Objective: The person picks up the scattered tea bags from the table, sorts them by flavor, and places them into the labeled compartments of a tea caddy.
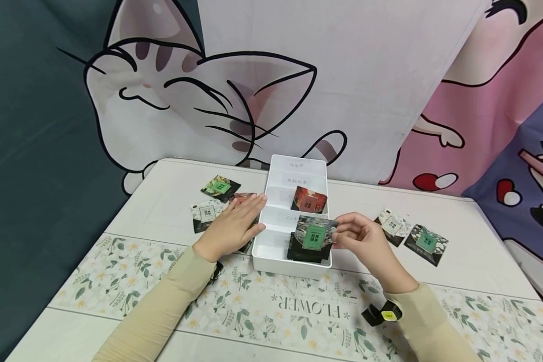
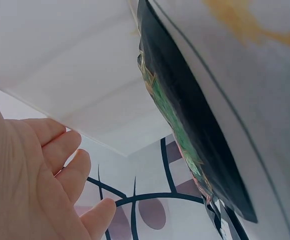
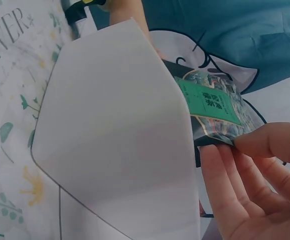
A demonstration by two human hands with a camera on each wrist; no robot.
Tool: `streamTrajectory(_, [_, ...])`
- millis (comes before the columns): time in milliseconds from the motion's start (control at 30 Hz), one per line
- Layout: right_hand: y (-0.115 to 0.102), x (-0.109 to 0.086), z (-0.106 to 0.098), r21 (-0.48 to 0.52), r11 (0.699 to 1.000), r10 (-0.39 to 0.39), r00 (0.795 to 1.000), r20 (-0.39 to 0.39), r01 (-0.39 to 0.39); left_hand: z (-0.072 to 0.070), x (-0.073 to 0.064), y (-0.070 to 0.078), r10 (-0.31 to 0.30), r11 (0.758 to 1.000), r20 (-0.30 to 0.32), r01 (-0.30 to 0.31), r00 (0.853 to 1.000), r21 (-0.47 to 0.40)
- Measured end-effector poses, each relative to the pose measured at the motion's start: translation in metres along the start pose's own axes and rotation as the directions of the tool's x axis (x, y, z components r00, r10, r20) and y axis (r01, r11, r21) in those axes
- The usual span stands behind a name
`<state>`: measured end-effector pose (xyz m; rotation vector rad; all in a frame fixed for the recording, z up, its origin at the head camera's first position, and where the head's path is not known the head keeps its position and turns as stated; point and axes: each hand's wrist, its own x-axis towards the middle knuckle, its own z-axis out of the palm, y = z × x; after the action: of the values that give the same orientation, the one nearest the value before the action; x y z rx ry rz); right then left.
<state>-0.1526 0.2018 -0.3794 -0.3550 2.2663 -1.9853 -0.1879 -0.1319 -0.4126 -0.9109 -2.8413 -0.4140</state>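
My right hand [image 1: 362, 236] pinches the right edge of a dark sachet with a green label [image 1: 315, 237] between thumb and fingers. That sachet hangs over the front compartment of a long white divided box [image 1: 271, 246]; the right wrist view shows it just above the side wall. Below it, another dark sachet [image 1: 295, 253] lies in the box, mostly covered. A red sachet [image 1: 308, 200] leans in a middle compartment. My left hand [image 1: 233, 223] has its fingers extended, fingertips right at the box's left rim, with no sachet in its grasp.
Left of the box lie a green sachet [image 1: 220, 187], a white one [image 1: 206, 214] and a red one [image 1: 240, 197] partly behind the left hand. To the right are a white sachet [image 1: 393, 226] and a teal-labelled dark one [image 1: 427, 244]. A cat-print cloth [image 1: 344, 90] hangs behind.
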Motion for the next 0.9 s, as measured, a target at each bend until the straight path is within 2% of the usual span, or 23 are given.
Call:
streamTrajectory(233, [0.0001,-0.0007,0.0058,-0.112,0.993,-0.039,0.999,-0.035,0.034,0.0005,0.0002,-0.0006,0.000,1.000,0.002,0.000,1.000,-0.006])
streamTrajectory(500, [0.0056,-0.0019,0.0064,-0.236,0.968,-0.097,0.994,-0.040,0.085,0.0004,0.0010,-0.0015,-0.008,1.000,0.016,0.008,1.000,-0.005])
streamTrajectory(700, [0.0073,-0.0032,0.0057,-0.263,0.960,-0.111,0.992,-0.056,0.093,-0.0010,0.0012,-0.0011,-0.007,1.000,0.018,0.007,1.000,-0.003])
streamTrajectory(900, [0.0070,-0.0039,0.0051,-0.266,0.961,-0.094,0.994,-0.056,0.075,-0.0014,0.0009,-0.0004,-0.016,1.000,0.031,0.017,0.999,-0.007])
